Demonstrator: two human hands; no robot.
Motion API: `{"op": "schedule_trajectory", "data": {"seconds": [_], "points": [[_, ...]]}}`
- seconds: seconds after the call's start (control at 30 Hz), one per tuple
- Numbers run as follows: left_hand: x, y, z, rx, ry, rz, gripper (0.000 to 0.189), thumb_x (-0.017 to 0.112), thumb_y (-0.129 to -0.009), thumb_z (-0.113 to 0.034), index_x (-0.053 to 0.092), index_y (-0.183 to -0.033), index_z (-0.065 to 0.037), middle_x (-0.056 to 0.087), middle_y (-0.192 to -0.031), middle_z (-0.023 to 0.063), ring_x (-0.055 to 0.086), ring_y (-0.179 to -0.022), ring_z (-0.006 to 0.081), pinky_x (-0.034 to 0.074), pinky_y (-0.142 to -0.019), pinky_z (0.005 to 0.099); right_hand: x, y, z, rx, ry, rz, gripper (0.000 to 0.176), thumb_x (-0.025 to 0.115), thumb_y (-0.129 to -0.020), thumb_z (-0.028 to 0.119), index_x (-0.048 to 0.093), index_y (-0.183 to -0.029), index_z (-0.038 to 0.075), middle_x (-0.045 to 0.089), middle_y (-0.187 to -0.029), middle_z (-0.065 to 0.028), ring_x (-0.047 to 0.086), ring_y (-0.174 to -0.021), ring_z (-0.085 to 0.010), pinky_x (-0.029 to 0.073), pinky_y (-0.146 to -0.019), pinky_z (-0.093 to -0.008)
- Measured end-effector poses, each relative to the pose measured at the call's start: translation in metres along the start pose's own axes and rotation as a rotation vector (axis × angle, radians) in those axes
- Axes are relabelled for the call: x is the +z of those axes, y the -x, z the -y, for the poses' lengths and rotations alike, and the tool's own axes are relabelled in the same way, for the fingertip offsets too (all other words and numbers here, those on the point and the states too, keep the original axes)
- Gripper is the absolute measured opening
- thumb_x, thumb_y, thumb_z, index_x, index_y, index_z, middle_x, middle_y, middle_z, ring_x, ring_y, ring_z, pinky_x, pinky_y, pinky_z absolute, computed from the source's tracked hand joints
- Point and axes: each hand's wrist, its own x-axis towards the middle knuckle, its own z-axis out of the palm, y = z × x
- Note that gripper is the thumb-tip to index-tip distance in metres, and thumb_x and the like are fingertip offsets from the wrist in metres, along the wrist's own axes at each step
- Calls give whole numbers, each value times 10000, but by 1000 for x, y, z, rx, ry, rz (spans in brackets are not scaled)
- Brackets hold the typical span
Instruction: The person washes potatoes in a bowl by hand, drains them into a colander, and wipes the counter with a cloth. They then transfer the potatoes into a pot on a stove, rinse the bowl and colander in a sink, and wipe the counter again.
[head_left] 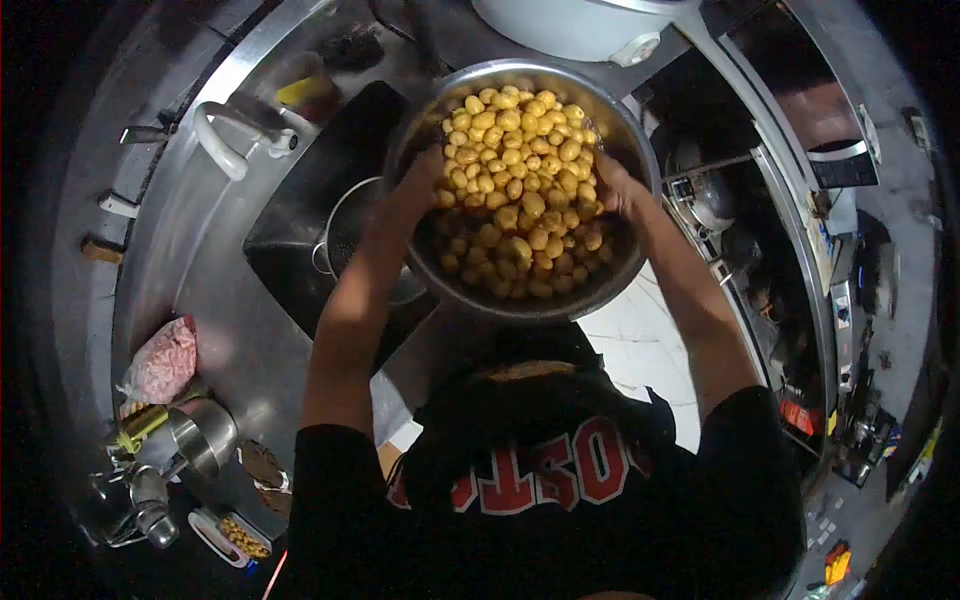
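Observation:
A large round metal bowl (640, 240) is in front of my body, with many small yellow potatoes (520, 150) in it. The potatoes at the far side look brighter and higher; those at the near side lie lower, in shadow. My left hand (424, 178) reaches inside the bowl at the left edge of the raised heap. Opposite it, my right hand (614, 186) is at the heap's right edge, fingers curled in. Both hands seem closed at the sides of the raised heap; what they grip is hidden among potatoes and shadow.
Left of the bowl, a round metal strainer (345, 235) sits in a dark sink (290, 235) beside a white curved faucet (220, 150). A large pale pot (570, 30) stands beyond the bowl. A plastic bag (165, 360) and metal container (205, 435) lie on the left counter.

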Motion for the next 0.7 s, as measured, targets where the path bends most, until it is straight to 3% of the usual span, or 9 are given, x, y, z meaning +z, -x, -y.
{"op": "schedule_trajectory", "data": {"seconds": [0.03,0.13,0.23,0.33,0.5,0.53,0.57,0.63,0.7], "points": [[-1,-10,3,3,-53,52,434,433,-855,-350,459,-1152,-34,535,-1097,118,552,-946,223,472,-796,392,-1,-6,-4,-23,-57,116,493,306,-896,385,381,-1221,21,486,-1174,-154,544,-996,-253,462,-842,-426],[10,-52,26,-417,573,412,418,400,-875,-359,456,-1138,-39,544,-1095,94,551,-963,219,465,-832,367,16,-10,-17,-16,-191,215,450,343,-901,349,390,-1216,32,501,-1161,-143,552,-991,-219,475,-843,-365],[21,-68,45,-171,689,543,374,359,-898,-307,452,-1144,-42,559,-1065,87,548,-967,208,457,-849,349,14,-29,-24,-59,-254,375,490,419,-874,389,430,-1191,15,503,-1161,-145,538,-1006,-241,468,-842,-393],[41,-8,-35,-310,618,489,325,335,-910,-259,475,-1111,-45,573,-1031,83,559,-936,200,459,-840,330,42,15,-3,-41,-289,319,464,435,-872,364,444,-1174,11,512,-1148,-145,548,-990,-230,475,-835,-382],[49,-16,-53,-361,531,504,333,404,-868,-299,514,-1044,-39,566,-1031,77,581,-853,187,487,-786,339,75,57,31,-174,99,162,423,450,-867,361,462,-1131,31,547,-1086,-126,583,-918,-202,512,-769,-335],[50,-17,-54,-145,445,658,333,407,-861,-301,512,-1047,-45,596,-973,104,580,-878,205,466,-816,352,79,64,35,-231,150,114,402,450,-873,340,462,-1135,35,548,-1062,-127,570,-935,-198,521,-723,-321],[48,-18,-58,-147,439,667,333,407,-861,-301,512,-1047,-45,596,-973,104,580,-878,205,466,-816,352,81,70,39,-289,199,64,383,450,-879,320,462,-1139,39,549,-1039,-128,557,-951,-194,530,-678,-307],[35,-10,-77,696,-351,677,364,495,-812,-245,477,-1111,-37,542,-1067,118,535,-968,230,471,-801,364,105,101,52,-275,517,-99,416,446,-879,327,434,-1188,49,550,-1016,-114,564,-907,-192,538,-585,-308],[31,11,-97,1109,-754,625,408,540,-788,-217,460,-1143,-34,514,-1114,124,512,-1014,243,473,-793,370,105,114,54,-371,605,-70,469,476,-850,366,439,-1193,48,565,-998,-124,591,-797,-180,533,-523,-286]]}}
